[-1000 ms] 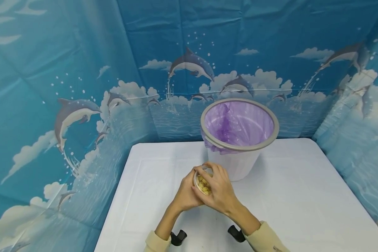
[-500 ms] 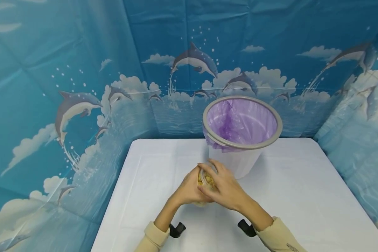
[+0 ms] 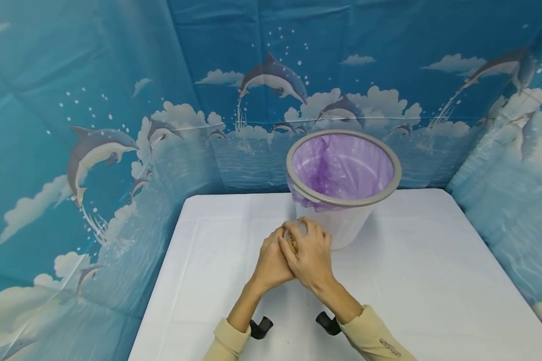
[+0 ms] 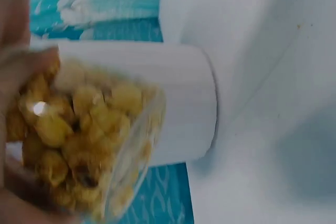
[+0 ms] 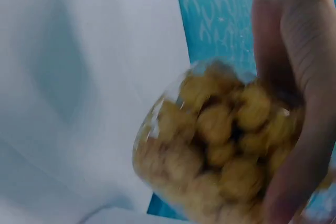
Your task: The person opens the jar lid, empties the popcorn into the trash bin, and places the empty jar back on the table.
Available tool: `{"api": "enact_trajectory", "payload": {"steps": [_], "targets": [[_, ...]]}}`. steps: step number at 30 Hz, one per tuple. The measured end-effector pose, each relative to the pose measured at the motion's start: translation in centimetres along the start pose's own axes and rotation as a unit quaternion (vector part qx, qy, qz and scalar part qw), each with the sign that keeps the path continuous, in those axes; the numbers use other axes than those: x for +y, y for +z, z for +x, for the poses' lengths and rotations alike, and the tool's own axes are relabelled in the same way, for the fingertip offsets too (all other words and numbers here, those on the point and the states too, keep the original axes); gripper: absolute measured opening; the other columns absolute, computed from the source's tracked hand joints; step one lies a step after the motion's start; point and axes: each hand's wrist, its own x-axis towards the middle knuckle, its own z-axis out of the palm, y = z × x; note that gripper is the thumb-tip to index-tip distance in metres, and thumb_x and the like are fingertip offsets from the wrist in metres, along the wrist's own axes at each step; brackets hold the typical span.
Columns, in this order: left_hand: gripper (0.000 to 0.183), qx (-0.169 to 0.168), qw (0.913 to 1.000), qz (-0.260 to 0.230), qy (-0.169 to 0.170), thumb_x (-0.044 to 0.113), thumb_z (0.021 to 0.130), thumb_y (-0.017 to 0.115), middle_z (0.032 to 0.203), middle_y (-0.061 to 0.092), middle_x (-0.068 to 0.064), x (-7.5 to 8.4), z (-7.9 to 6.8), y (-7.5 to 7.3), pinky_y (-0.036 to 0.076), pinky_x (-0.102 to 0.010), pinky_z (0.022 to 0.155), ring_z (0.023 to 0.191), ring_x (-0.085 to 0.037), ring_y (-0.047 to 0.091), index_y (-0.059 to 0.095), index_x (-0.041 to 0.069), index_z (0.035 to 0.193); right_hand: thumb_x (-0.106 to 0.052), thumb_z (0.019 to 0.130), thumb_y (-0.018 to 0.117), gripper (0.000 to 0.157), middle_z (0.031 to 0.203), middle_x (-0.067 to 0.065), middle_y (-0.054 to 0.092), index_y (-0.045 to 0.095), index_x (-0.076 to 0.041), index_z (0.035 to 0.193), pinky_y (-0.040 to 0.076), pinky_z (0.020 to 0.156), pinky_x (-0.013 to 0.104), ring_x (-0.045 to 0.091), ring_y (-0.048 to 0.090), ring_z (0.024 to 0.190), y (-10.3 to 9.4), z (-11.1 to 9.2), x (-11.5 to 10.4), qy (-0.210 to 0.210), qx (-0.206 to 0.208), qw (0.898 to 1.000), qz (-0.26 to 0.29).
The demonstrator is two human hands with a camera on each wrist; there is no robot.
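Clasped between my curled left hand (image 3: pixel 273 263) and right hand (image 3: pixel 313 254), a clear jar (image 5: pixel 215 145) of what looks like popcorn (image 4: pixel 89 124) hangs above the white table (image 3: pixel 226 240), near the purple-lined bin (image 3: pixel 334 225); apparently being opened, it calls for a steady twist.

No text, label, brand, number or sign can be read in any of the three views. The one thing that may be lettering or a badge is a small dark mark (image 3: pixel 390 347) on the beige right sleeve (image 3: pixel 371 332), toward five o'clock from the centre of the head view. It lies aslant on the cloth, running from about ten o'clock to four o'clock, and is too small and soft to tell whether it holds letters, numbers or a picture.
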Motion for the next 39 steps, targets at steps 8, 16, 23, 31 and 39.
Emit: {"api": "enact_trajectory", "payload": {"steps": [8, 16, 23, 31, 39], "targets": [[0.081, -0.287, 0.9056, -0.31, 0.039, 0.0, 0.068, 0.091, 0.13, 0.061, -0.02, -3.2, 0.4, -4.6, 0.056, -0.035, 0.101, 0.111, -0.01, 0.062, 0.052, 0.006, 0.139, -0.044, 0.1, 0.058, 0.037, 0.13, 0.007, 0.065, 0.068, -0.025, 0.13, 0.049, 0.088, 0.045, 0.025, 0.06, 0.121, -1.8, -0.1, 0.2, -0.244, -0.069, 0.964, 0.08], [0.099, -0.301, 0.8817, -0.363, 0.013, 0.016, 0.075, 0.091, 0.145, 0.049, -0.019, -3.5, -0.2, -4.4, 0.055, -0.037, 0.104, 0.119, -0.014, 0.059, 0.033, 0.008, 0.155, -0.036, 0.092, 0.07, 0.041, 0.128, 0.003, 0.065, 0.068, -0.023, 0.131, 0.046, 0.086, 0.039, 0.021, 0.06, 0.119, -2.3, -0.3, 0.6, -0.236, -0.099, 0.962, 0.097], [0.105, -0.052, 0.9819, -0.178, -0.039, 0.039, 0.075, 0.092, 0.155, 0.049, -0.007, 0.3, -3.0, -1.9, 0.046, -0.053, 0.112, 0.138, -0.025, 0.052, 0.031, 0.022, 0.159, -0.025, 0.086, 0.072, 0.041, 0.125, 0.012, 0.066, 0.071, -0.018, 0.126, 0.049, 0.086, 0.053, 0.031, 0.062, 0.116, -2.7, -0.4, 1.5, -0.138, -0.008, 0.987, 0.078], [0.093, 0.266, 0.9529, 0.144, 0.021, 0.032, 0.066, 0.092, 0.13, 0.063, -0.011, 2.9, -2.9, 2.8, 0.055, -0.046, 0.095, 0.114, -0.026, 0.063, 0.05, -0.002, 0.141, -0.029, 0.087, 0.071, 0.037, 0.121, 0.02, 0.066, 0.072, -0.015, 0.121, 0.047, 0.084, 0.057, 0.04, 0.063, 0.109, -1.7, -0.3, -0.3, -0.089, 0.056, 0.994, 0.041], [0.105, 0.177, 0.9786, 0.102, 0.021, 0.043, 0.059, 0.097, 0.124, 0.067, -0.012, 2.6, -2.1, -0.1, 0.059, -0.046, 0.089, 0.11, -0.024, 0.066, 0.049, -0.001, 0.141, -0.034, 0.091, 0.067, 0.033, 0.123, 0.02, 0.067, 0.073, -0.016, 0.118, 0.046, 0.087, 0.057, 0.039, 0.062, 0.114, -2.1, 0.7, -0.7, -0.11, 0.052, 0.991, 0.049]]}}
